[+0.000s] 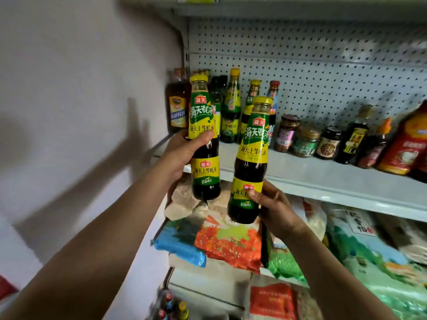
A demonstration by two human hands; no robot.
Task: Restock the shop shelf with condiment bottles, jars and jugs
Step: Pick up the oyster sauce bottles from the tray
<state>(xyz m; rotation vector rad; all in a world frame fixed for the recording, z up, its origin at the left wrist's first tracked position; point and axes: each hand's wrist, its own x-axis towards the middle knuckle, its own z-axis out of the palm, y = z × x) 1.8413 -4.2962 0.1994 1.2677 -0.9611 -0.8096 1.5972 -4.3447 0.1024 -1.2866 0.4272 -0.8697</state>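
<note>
Before the shelf (pixel 323 179), two matching dark sauce bottles with yellow-green labels and yellow caps were held upright in the air. The left bottle (pixel 204 137) sat in the left hand (pixel 184 153), fingers (pixel 203 136) wrapped around its waist. The right bottle (pixel 251 162), slightly lower and tilted, was gripped near its base by the right hand (pixel 275 211). Behind them, more bottles (pixel 231 107) stood at the shelf's left end against the pegboard (pixel 323 72); jars (pixel 305 140) and a red jug (pixel 406 146) lined up rightward. Bagged goods (pixel 228 245) lay on the lower shelf.
</note>
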